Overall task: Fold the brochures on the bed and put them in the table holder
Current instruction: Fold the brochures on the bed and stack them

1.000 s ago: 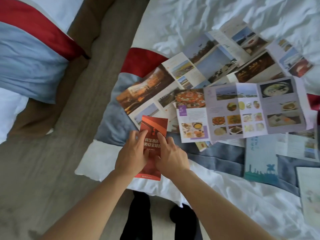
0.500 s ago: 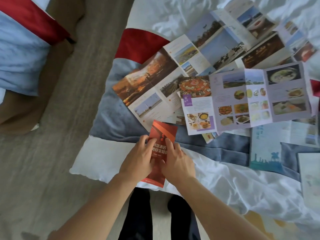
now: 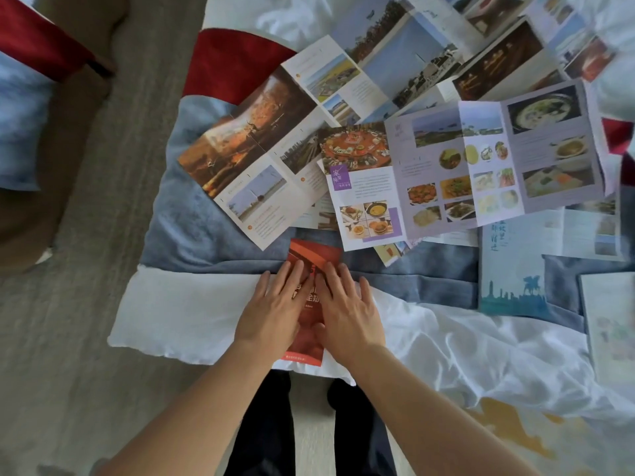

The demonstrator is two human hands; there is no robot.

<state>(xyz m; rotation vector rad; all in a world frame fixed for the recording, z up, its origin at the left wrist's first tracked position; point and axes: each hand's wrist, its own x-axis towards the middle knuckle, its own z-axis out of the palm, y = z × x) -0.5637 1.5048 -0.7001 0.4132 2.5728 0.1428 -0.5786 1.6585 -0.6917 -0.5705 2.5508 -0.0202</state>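
Head view, left hand and right hand flat, fingers spread, pressing folded red brochure on bed, open brochures at one o'clock.

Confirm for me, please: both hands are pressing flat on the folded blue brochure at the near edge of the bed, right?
Not quite: the brochure under the left hand and right hand is the red brochure, not blue. The head view shows this.
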